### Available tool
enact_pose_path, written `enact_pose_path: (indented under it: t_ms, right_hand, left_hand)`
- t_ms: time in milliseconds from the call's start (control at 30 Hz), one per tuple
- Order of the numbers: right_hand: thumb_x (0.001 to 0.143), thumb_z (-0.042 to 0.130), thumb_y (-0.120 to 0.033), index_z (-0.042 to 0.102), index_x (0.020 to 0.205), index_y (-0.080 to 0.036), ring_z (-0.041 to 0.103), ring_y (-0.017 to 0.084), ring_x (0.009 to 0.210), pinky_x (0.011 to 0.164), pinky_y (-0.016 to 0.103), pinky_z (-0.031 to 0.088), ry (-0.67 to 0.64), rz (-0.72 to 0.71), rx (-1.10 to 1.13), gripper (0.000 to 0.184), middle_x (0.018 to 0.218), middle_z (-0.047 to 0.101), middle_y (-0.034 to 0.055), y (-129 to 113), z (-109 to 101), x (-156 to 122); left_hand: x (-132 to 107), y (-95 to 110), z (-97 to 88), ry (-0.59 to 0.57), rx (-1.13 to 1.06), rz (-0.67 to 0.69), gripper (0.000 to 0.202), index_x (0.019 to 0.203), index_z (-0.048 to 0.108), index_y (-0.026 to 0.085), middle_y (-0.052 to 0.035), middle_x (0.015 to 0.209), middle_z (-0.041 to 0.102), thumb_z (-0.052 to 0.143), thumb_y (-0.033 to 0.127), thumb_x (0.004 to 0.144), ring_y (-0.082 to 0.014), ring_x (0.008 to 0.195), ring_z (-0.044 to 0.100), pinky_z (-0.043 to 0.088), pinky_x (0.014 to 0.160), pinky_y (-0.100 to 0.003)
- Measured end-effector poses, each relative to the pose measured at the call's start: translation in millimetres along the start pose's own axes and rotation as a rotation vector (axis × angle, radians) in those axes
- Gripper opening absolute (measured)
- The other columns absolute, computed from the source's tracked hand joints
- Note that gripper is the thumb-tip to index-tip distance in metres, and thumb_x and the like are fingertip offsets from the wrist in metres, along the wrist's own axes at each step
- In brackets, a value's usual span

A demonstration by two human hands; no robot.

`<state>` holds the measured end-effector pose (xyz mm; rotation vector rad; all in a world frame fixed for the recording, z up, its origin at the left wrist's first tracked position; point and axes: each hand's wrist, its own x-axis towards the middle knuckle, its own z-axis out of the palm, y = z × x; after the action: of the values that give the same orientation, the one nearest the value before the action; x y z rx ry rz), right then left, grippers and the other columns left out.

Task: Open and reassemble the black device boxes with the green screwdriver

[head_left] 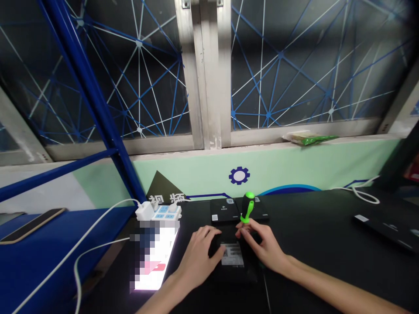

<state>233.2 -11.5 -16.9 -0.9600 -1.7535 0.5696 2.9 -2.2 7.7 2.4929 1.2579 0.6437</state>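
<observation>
A flat black device [233,258] with a white label lies on the dark table in front of me. My left hand [198,257] rests on its left edge, fingers curled over it and holding it down. My right hand [262,245] pinches the shaft of a screwdriver with a green and black handle [248,206], which stands upright with its tip on the device's far edge. Just behind it lie two more flat black boxes [225,210].
A white power strip [163,212] with a plugged charger and white cables sits to the left, beside a glowing screen [153,257]. A phone [31,224] lies on the blue shelf at far left. Another black device [388,226] and a white cable [363,192] sit right.
</observation>
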Motion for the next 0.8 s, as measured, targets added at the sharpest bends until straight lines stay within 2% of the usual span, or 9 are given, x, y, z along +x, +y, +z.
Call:
enact_pose_path:
  t_ms: [300, 467, 567, 700, 800]
  right_hand:
    - [0.097, 0.055, -0.04, 0.063, 0.093, -0.017, 0.067, 0.018, 0.069, 0.068, 0.027, 0.054, 0.034, 0.021, 0.024, 0.025, 0.078, 0.072, 0.005, -4.2, 2.1, 4.6]
    - [0.1, 0.05, -0.037, 0.065, 0.094, -0.018, 0.07, 0.021, 0.084, 0.082, 0.033, 0.054, 0.003, -0.031, 0.029, 0.025, 0.091, 0.074, 0.0087, -4.7, 0.1, 3.3]
    - [0.1, 0.049, -0.035, 0.067, 0.095, -0.018, 0.07, 0.022, 0.088, 0.086, 0.035, 0.053, -0.007, -0.056, 0.029, 0.025, 0.09, 0.074, 0.0086, -4.0, -1.3, 3.4]
    - [0.099, 0.051, -0.036, 0.066, 0.102, -0.018, 0.07, 0.021, 0.081, 0.08, 0.033, 0.055, -0.001, -0.05, 0.059, 0.024, 0.083, 0.074, 0.0073, -1.7, -1.0, 4.7]
    - [0.099, 0.053, -0.036, 0.066, 0.101, -0.017, 0.07, 0.019, 0.075, 0.075, 0.03, 0.056, 0.009, -0.03, 0.072, 0.023, 0.084, 0.074, 0.0071, 0.3, -0.2, 5.1]
  left_hand:
    - [-1.1, 2.3, -2.3, -0.016, 0.013, 0.021, 0.025, 0.12, 0.057, 0.025, -0.0057, 0.12, 0.06, 0.05, 0.037, 0.1, -0.0262, 0.111, 0.055, 0.042, 0.097, -0.045]
    - [-1.9, -1.1, -2.3, -0.025, 0.046, 0.059, 0.027, 0.123, 0.057, 0.027, -0.0056, 0.12, 0.06, 0.045, 0.039, 0.102, -0.0255, 0.11, 0.056, 0.044, 0.095, -0.043]
    - [-1.3, -1.6, -3.9, -0.037, 0.058, 0.065, 0.028, 0.124, 0.056, 0.026, -0.0051, 0.121, 0.059, 0.046, 0.039, 0.101, -0.0251, 0.111, 0.056, 0.044, 0.096, -0.043]
    - [-1.0, -1.8, -5.0, -0.044, 0.061, 0.075, 0.028, 0.126, 0.055, 0.027, -0.0049, 0.122, 0.059, 0.046, 0.039, 0.102, -0.0248, 0.113, 0.055, 0.043, 0.096, -0.042]
    - [-1.1, -1.5, -5.0, -0.045, 0.068, 0.079, 0.029, 0.126, 0.055, 0.027, -0.0049, 0.122, 0.06, 0.045, 0.04, 0.102, -0.0246, 0.113, 0.056, 0.044, 0.096, -0.042]
